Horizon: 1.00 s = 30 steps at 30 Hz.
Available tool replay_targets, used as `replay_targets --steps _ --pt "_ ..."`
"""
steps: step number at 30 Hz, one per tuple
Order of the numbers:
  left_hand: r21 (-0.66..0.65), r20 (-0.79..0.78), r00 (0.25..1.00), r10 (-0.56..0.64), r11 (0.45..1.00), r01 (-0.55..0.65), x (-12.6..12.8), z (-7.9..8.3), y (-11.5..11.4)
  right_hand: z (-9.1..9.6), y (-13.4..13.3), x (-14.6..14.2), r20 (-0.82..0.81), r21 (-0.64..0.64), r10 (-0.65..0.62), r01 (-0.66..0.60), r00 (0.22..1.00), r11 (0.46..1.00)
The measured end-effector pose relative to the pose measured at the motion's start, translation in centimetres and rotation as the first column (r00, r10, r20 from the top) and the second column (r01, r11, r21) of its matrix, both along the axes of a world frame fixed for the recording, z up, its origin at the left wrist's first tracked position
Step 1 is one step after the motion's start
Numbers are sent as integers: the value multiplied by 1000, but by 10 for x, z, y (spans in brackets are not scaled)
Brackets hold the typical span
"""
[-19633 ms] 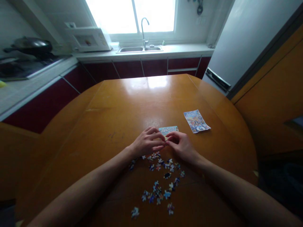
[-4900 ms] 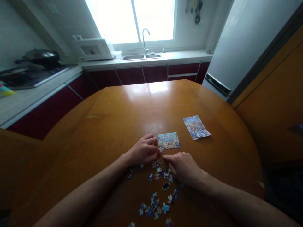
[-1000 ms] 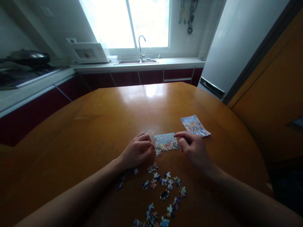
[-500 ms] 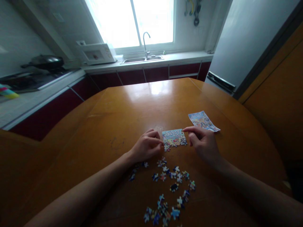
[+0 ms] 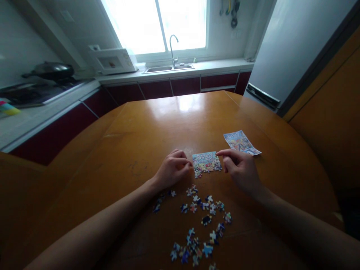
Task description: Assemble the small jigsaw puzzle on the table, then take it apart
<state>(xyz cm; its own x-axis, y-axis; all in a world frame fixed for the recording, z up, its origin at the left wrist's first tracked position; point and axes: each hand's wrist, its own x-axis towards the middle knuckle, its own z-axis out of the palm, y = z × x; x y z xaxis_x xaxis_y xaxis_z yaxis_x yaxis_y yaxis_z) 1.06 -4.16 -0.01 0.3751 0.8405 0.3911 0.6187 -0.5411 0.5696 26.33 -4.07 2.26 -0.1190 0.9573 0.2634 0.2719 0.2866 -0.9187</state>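
A partly joined colourful jigsaw block [image 5: 206,162] lies on the wooden table [image 5: 157,123]. My left hand [image 5: 172,173] rests with curled fingers against the block's left edge. My right hand [image 5: 240,167] has its fingers curled at the block's right edge, forefinger tip touching the upper right corner. Whether either hand pinches a piece is hidden. Several loose puzzle pieces [image 5: 201,221] lie scattered on the table near me, between my forearms.
A printed picture card [image 5: 241,142] lies just beyond my right hand. Behind the table runs a counter with a sink and tap [image 5: 168,66], a microwave [image 5: 112,60] and a wok [image 5: 52,70] on the stove. A grey fridge [image 5: 284,52] stands at right.
Earlier both hands worked together over the block, which has grown. Then my right hand moved from the loose pieces up to the block's right edge. In the last half second almost nothing moved.
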Motion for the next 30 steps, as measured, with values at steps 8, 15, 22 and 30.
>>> replay_targets --steps 8,15,22,30 --pt "4 19 997 78 997 -78 -1 -5 2 -6 -5 -3 16 -38 76 -76 997 996" --pt "6 24 997 74 997 -74 0 -3 3 -11 -10 -7 69 -54 139 -135 988 989" --pt "6 17 998 57 998 -57 -1 -2 4 -9 -15 -8 156 -50 255 -250 954 967" --pt "20 12 999 46 999 -46 -2 -3 4 -10 -16 -9 153 -36 273 -271 950 962"
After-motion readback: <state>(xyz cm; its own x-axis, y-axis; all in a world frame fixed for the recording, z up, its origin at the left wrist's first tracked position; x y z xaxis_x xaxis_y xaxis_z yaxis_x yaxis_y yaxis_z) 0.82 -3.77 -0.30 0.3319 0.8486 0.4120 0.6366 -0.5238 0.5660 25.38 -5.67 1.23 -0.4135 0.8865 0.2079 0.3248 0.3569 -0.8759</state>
